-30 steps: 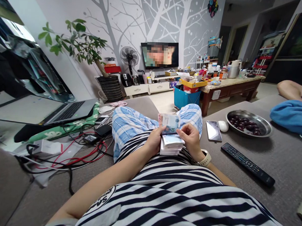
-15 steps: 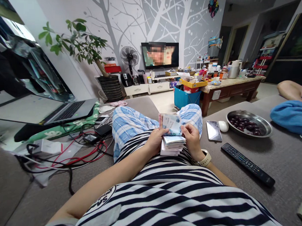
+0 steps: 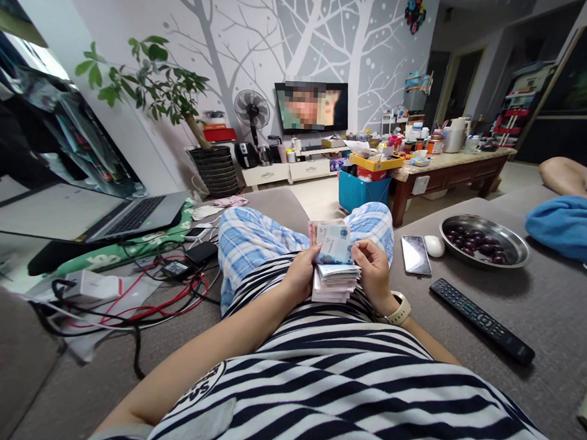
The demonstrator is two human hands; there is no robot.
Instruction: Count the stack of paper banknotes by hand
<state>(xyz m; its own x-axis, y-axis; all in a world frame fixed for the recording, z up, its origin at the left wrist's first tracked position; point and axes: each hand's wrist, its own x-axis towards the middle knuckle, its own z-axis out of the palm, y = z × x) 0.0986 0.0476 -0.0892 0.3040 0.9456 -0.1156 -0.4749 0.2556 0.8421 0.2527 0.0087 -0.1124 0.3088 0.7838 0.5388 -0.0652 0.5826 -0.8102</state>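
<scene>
A folded stack of banknotes is held in front of my striped shirt, its lower ends fanned toward me. Gripping its left side is my left hand, fingers wrapped round the notes. Above the fold the upper halves stand up, with a bluish banknote facing me and pinkish edges at its left. My right hand, with a pale watch at the wrist, pinches the right edge of that bluish note between thumb and forefinger. The fingers behind the stack are hidden.
To the right on the sofa lie a phone, a white mouse, a metal bowl of dark fruit and a remote control. A laptop and tangled cables are at left. Another person's leg shows at far right.
The left thumb has drawn back from the face of the bluish note to the stack's left edge. The upper notes have shifted slightly; the right hand keeps its pinch at the right edge.
</scene>
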